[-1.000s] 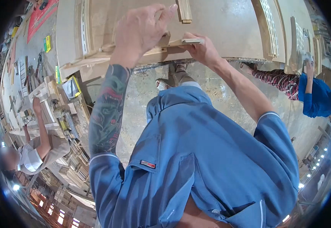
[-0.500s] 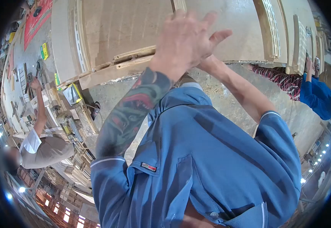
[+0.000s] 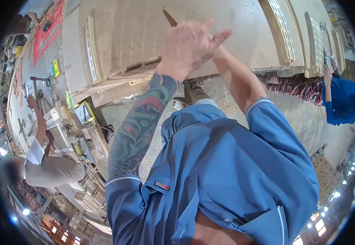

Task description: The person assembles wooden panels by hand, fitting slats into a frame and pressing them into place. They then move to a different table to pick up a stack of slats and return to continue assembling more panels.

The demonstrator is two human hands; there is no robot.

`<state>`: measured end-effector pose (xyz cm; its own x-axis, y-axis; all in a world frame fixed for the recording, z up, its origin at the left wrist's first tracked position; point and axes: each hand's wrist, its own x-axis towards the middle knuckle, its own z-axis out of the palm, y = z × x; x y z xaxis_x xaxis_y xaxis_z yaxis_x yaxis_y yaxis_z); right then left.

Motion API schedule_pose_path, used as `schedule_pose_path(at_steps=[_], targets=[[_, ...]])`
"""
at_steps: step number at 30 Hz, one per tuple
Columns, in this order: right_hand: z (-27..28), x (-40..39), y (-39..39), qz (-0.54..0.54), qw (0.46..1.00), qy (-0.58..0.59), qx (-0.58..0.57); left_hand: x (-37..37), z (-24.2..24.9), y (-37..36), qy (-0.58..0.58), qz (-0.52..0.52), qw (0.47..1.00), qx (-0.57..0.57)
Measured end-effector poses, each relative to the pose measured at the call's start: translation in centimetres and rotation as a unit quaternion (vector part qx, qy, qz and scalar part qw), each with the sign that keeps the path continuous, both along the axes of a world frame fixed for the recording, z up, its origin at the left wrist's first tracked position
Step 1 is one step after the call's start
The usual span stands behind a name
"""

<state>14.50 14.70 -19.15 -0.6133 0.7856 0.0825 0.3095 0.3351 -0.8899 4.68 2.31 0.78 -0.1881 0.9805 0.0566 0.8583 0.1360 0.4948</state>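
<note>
My left hand, at the end of a tattooed forearm, is over the pale board on the bench, back of the hand up. Its thumb is stretched out to the right; the other fingers are blurred and partly curled out of sight. My right forearm reaches in from the right, and the right hand is hidden beneath the left. A narrow, tapering brown strip shows just beyond my hands. Whether a hand holds it cannot be seen. Wooden battens lie along the near edge of the board.
Slotted strips lie on wood at the right. A co-worker in blue works at the far right. Another person in a light top reaches over a cluttered bench at left. A red sheet lies at the back left.
My joined hands have shifted left and slightly down. The narrow brown strip beyond them shows farther left, with its far end now in view. The co-worker at left has shifted slightly.
</note>
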Motion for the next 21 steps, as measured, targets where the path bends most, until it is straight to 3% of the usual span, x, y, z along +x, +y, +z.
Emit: schedule_pose_path(at_steps=[3, 7, 9, 13, 15, 16, 18, 21], targets=[[-0.1, 1.1, 0.0, -0.012, 0.986, 0.045, -0.159, -0.6, -0.5, 0.0, -0.023, -0.023, 0.999, -0.006], [2.4, 7.0, -3.1, -0.042, 0.984, 0.039, -0.169, -0.2, -0.6, -0.5, -0.03, -0.01, 0.999, 0.021], [2.6, 7.7, -3.3, 0.052, 0.985, 0.032, -0.163, -0.7, -0.3, -0.3, 0.051, -0.071, 0.995, 0.045], [3.9, 6.4, -3.6, 0.125, 0.98, 0.024, -0.154, -1.1, -1.2, -0.7, 0.183, -0.13, 0.972, 0.063], [5.2, 5.9, -3.5, 0.167, 0.973, -0.086, -0.133, -0.6, -1.4, -0.2, -0.056, 0.001, 0.997, 0.045], [4.6, 5.9, -3.7, 0.172, 0.972, -0.085, -0.135, -0.5, -1.4, 0.0, -0.055, 0.006, 0.998, 0.042], [3.4, 5.6, -4.4, 0.201, 0.975, -0.084, 0.052, -0.7, -1.3, 0.0, -0.071, 0.006, 0.997, 0.043], [2.2, 5.9, -5.4, 0.189, 0.978, -0.046, 0.07, -0.6, -1.1, -0.6, -0.044, -0.032, 0.994, 0.097]])
